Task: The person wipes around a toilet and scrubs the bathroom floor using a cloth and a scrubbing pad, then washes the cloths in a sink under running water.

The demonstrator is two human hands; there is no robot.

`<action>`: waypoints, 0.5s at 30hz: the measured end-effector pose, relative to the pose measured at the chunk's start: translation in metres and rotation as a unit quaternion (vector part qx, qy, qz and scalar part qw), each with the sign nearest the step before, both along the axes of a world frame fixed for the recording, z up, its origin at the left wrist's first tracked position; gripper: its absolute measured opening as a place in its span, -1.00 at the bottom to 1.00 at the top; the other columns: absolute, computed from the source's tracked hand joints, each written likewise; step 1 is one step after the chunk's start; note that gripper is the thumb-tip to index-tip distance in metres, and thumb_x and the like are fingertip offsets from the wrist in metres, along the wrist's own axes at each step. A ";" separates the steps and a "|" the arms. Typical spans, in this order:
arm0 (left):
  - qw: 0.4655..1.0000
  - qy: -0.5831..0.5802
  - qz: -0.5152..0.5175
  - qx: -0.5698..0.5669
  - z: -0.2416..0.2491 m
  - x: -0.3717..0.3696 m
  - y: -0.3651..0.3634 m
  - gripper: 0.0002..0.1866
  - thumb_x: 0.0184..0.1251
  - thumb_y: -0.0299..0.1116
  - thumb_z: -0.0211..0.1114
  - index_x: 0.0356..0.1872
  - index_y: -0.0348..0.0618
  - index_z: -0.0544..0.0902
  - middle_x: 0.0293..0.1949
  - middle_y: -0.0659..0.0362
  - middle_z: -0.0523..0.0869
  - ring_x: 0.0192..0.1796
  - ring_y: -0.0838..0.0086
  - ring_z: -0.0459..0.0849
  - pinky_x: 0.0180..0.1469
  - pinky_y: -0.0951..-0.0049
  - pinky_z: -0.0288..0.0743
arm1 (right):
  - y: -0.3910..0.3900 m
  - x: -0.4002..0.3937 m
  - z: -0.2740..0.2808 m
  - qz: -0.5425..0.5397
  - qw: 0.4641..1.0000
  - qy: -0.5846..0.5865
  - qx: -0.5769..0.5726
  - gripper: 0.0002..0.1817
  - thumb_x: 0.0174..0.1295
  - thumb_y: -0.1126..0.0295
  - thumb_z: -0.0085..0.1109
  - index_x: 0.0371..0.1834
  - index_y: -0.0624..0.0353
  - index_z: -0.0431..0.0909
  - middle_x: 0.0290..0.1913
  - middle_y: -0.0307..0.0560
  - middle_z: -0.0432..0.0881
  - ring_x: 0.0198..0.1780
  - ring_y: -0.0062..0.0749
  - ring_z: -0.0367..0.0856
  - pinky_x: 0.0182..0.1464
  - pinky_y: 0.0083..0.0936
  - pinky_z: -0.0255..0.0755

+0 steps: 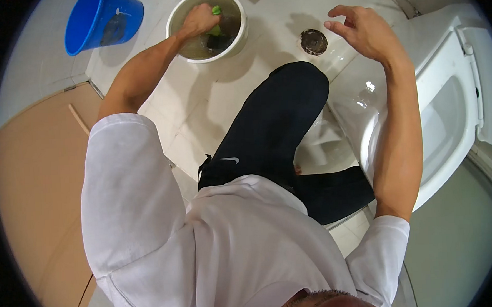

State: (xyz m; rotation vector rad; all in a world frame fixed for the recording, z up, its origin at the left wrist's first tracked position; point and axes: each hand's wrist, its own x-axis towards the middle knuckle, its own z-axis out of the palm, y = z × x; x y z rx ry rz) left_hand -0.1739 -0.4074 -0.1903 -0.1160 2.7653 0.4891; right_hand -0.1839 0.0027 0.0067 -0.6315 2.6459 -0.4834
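Observation:
My left hand reaches down into a round white bucket of murky water. Its fingers are closed around a green object, of which a bright end shows beside the knuckles. Below the hand, a dark flat piece with a green part lies in the water; I cannot tell whether it belongs to the held object. My right hand hangs in the air with its fingers apart and curved, holding nothing. Just to its left is a round, dark, dirty floor drain.
A blue bucket stands tilted in view at the upper left. On the right is a white toilet with its seat showing. Wet, shiny light tiles cover the floor. A tan panel fills the left side. My bent knee is between both arms.

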 end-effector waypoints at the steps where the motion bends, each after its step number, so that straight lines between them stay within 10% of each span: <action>1: 0.997 -0.034 0.037 0.061 -0.001 0.002 -0.004 -0.55 0.36 -0.08 0.29 -0.09 -0.36 0.77 -0.22 -0.17 0.82 -0.11 0.03 0.82 0.08 0.05 0.63 | 0.001 -0.001 0.000 0.005 1.000 -0.002 0.003 -0.46 0.30 -0.05 0.28 0.14 0.13 0.75 -0.11 0.24 0.80 -0.03 0.11 0.77 0.11 -0.10 0.59; 3: 0.988 -0.070 0.069 0.123 0.009 0.008 0.004 -0.52 0.37 -0.07 0.30 0.03 -0.33 0.74 -0.15 -0.06 0.84 -0.08 0.18 0.82 0.07 0.12 0.64 | 0.006 0.001 -0.002 0.005 1.000 -0.005 0.009 -0.46 0.30 -0.05 0.28 0.14 0.14 0.75 -0.11 0.25 0.80 -0.03 0.11 0.77 0.10 -0.11 0.59; 6: 0.861 -0.234 0.223 0.392 0.041 0.021 -0.002 -0.26 0.47 -0.34 0.31 0.57 -0.30 0.20 0.34 0.05 0.58 0.23 0.31 0.70 0.21 0.24 0.66 | 0.006 0.002 -0.008 0.013 1.000 0.002 0.011 -0.45 0.31 -0.07 0.27 0.13 0.15 0.76 -0.11 0.23 0.80 -0.04 0.11 0.78 0.10 -0.11 0.60; 10: 0.917 -0.182 0.198 0.294 0.034 0.033 -0.027 -0.46 0.51 -0.20 0.36 0.43 -0.04 0.48 0.10 0.21 0.70 0.09 0.51 0.65 0.12 0.45 0.53 | 0.009 0.003 -0.010 0.007 1.000 0.016 -0.003 -0.45 0.32 -0.07 0.26 0.12 0.15 0.76 -0.13 0.22 0.80 -0.05 0.10 0.78 0.09 -0.12 0.60; 12: 0.966 -0.056 0.005 0.251 0.039 0.038 -0.034 -0.55 0.56 -0.17 0.33 0.35 -0.04 0.51 0.05 0.20 0.71 0.06 0.50 0.66 0.14 0.44 0.54 | 0.008 0.003 -0.011 0.008 1.000 0.024 -0.003 -0.46 0.32 -0.07 0.25 0.12 0.14 0.76 -0.14 0.21 0.80 -0.05 0.10 0.77 0.08 -0.12 0.60; 15: 0.948 0.002 0.085 0.305 0.084 0.055 -0.020 -0.50 0.53 -0.27 0.31 0.42 -0.07 0.45 0.09 0.17 0.69 0.10 0.45 0.65 0.18 0.43 0.53 | 0.006 0.001 -0.009 0.007 1.000 0.021 0.006 -0.46 0.34 -0.08 0.24 0.11 0.15 0.76 -0.16 0.20 0.81 -0.07 0.11 0.78 0.06 -0.10 0.60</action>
